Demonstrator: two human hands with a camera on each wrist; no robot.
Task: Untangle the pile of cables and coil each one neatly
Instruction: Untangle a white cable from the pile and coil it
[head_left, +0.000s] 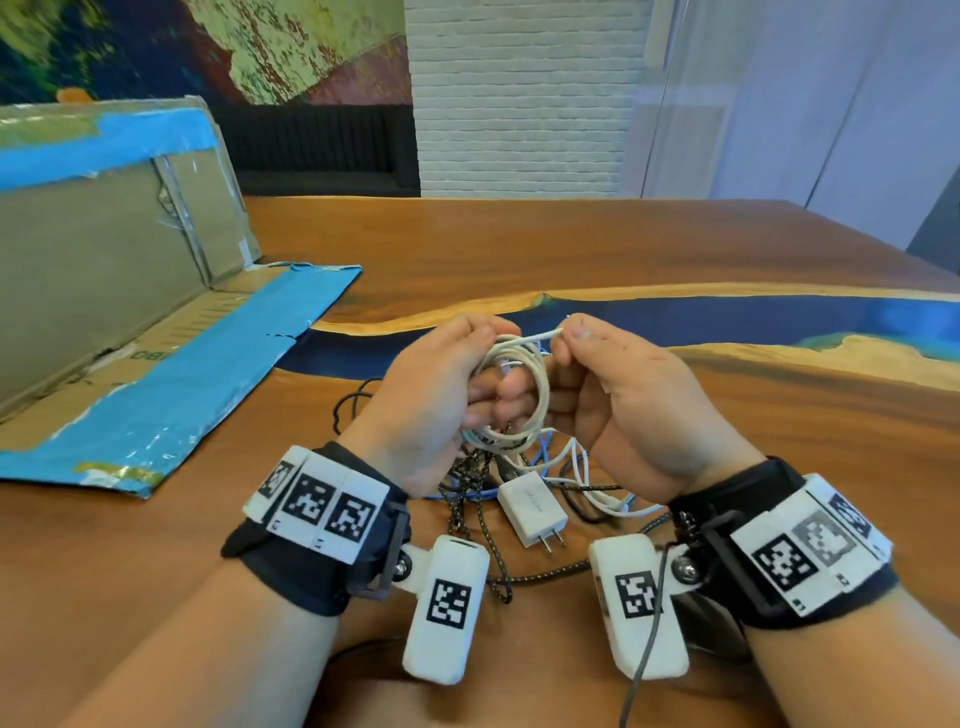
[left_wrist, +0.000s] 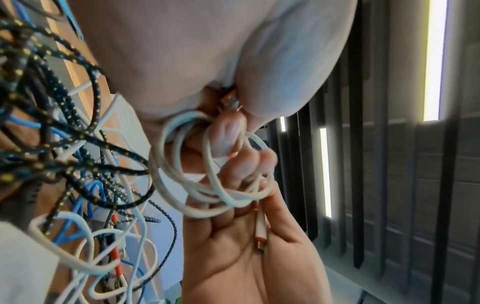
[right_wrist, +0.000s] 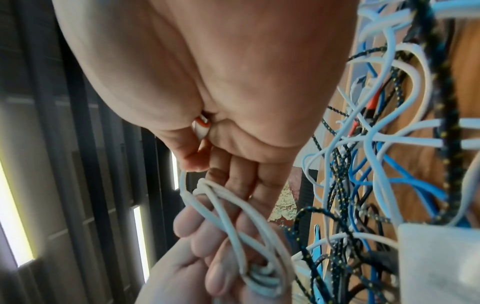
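A white cable (head_left: 519, 384) is wound into a small coil and held above the table. My left hand (head_left: 470, 364) grips the coil, with its fingers curled through the loops (left_wrist: 205, 185). My right hand (head_left: 569, 335) pinches the cable's free end at the top of the coil. In the right wrist view the white connector with an orange ring (right_wrist: 201, 125) sits between thumb and palm. The same connector (left_wrist: 261, 230) lies along the right hand's fingers in the left wrist view. Below my hands lies the tangled pile (head_left: 483, 483) of black braided, blue and white cables.
A white plug-in charger (head_left: 532, 512) lies in the pile between my wrists. A flattened cardboard box with blue tape (head_left: 156, 322) covers the table's left side. The wooden table (head_left: 753, 415) has a blue resin strip running across it beyond my hands.
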